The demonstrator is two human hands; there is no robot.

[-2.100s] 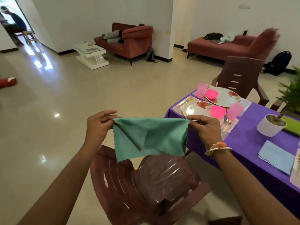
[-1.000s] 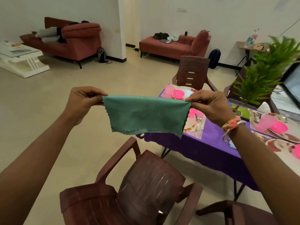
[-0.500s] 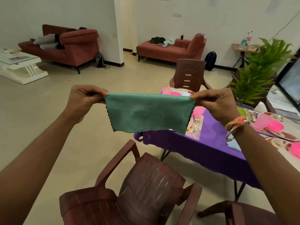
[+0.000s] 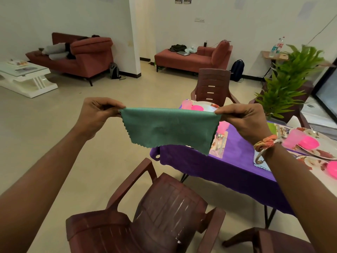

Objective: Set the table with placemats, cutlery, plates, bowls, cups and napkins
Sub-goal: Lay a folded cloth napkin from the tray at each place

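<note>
Holding a green napkin (image 4: 170, 129) stretched taut, left hand (image 4: 96, 115) and right hand (image 4: 244, 120) pinching its top corners (fingers clamped), above the near chair (image 4: 155, 216), left of the table (image 4: 228, 170).

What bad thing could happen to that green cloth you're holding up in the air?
The green napkin is pinched only at its top corners by the left hand and right hand, out past the purple table edge. If one corner slips, it probably drops onto the brown chair or the floor. Lowering it carelessly might also knock the pink cup just behind it.
</note>
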